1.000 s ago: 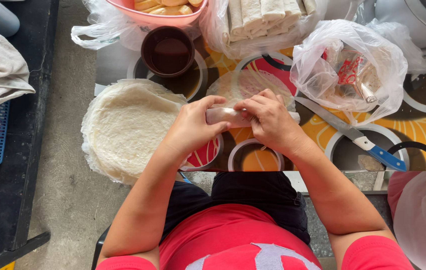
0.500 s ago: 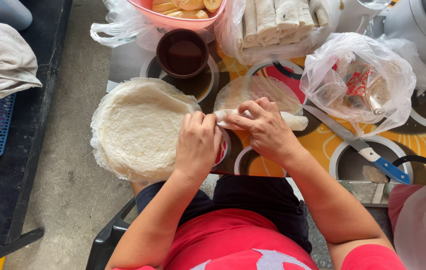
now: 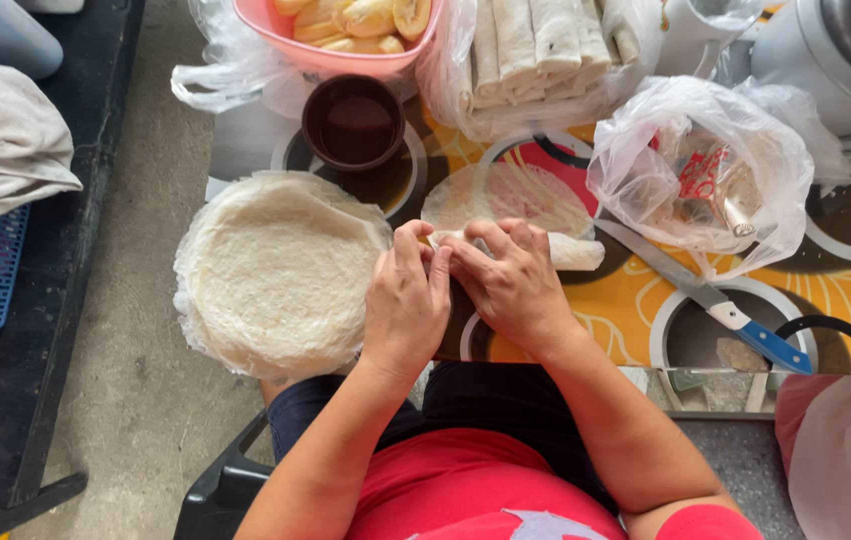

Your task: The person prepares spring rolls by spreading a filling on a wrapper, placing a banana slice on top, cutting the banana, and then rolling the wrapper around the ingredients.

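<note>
My left hand (image 3: 406,310) and my right hand (image 3: 511,285) sit side by side, fingers curled over a pale wrapper roll (image 3: 574,252) whose right end sticks out past my right hand. The roll lies along the near edge of a thin round wrapper sheet (image 3: 506,190), spread flat on the patterned orange table (image 3: 616,310). A thick stack of round wrappers (image 3: 276,275) lies just left of my left hand. A small brown bowl (image 3: 356,120) of dark liquid stands beyond the stack.
A knife (image 3: 676,280) with a blue handle (image 3: 776,347) lies to the right. Behind it is a crumpled plastic bag (image 3: 706,170). At the back stand a pink bowl of banana pieces (image 3: 356,25), a bag of finished rolls (image 3: 536,50) and a metal pot (image 3: 846,60).
Both hands have pushed the roll away from me across the wrapper sheet, so less of the flat sheet shows. The view has shifted closer and to the left.
</note>
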